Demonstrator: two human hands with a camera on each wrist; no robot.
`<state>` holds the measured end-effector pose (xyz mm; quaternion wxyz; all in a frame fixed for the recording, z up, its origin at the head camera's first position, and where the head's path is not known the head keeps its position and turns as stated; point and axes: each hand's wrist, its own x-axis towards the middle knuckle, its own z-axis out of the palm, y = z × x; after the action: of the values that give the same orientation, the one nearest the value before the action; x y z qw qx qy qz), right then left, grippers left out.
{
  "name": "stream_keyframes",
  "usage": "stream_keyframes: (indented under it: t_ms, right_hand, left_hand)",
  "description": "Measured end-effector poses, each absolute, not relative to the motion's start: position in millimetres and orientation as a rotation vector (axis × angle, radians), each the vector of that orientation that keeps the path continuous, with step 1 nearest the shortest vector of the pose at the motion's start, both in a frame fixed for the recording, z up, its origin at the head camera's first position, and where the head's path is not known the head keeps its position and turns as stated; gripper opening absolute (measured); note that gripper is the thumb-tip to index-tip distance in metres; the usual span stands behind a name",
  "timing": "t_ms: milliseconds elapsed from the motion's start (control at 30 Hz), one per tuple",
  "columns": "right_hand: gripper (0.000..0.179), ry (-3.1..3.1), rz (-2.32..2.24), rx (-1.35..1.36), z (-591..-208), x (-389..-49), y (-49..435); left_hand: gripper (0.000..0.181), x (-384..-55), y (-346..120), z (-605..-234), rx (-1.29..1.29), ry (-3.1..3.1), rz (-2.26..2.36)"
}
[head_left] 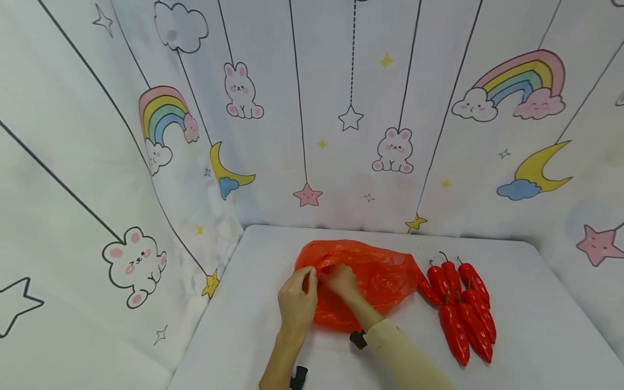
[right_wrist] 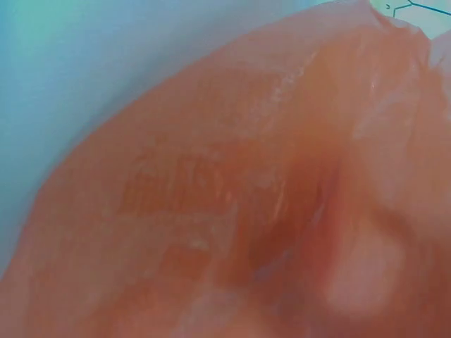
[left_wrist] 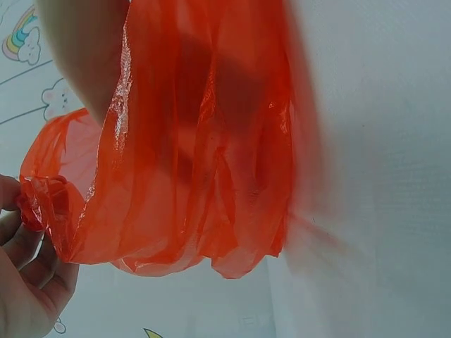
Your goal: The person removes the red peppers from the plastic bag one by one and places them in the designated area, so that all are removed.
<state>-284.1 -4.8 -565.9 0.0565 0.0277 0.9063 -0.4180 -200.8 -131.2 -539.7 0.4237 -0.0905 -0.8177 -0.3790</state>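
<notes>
A thin red plastic bag (head_left: 385, 276) lies spread on the white table, its mouth toward the hands. My left hand (head_left: 297, 300) pinches a gathered edge of it; the left wrist view shows thumb and fingers on the crumpled film. Reaching in at the mouth, my right hand (head_left: 343, 281) has its fingers blurred and partly hidden by the red film, and I cannot tell whether it holds anything. In the right wrist view the bag (right_wrist: 176, 183) fills most of the picture. Beside the bag, on its right, lies a red chili pepper (head_left: 429, 291).
Several more glossy red chili peppers (head_left: 453, 333) with thin stems lie in two rough rows to the right of the bag. The white table (head_left: 536, 303) ends at the back against a cloth wall (head_left: 331, 162) printed with bunnies, stars and rainbows.
</notes>
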Motion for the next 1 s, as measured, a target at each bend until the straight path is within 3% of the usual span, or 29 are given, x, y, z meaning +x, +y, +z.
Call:
stream_keyframes:
  t_ms: [367,1000]
  right_hand:
    - [0.037,2.859,-0.99,0.228,-574.7,-297.3,-20.4]
    - [0.028,2.748,-1.257,0.22,-573.9,-290.3,-7.0]
  left_hand:
    - [0.012,-201.3,-131.4,-540.6,-0.213,-2.062,-0.949]
    - [0.011,-200.6,-131.0,-541.2,-0.213,-2.06,-0.947]
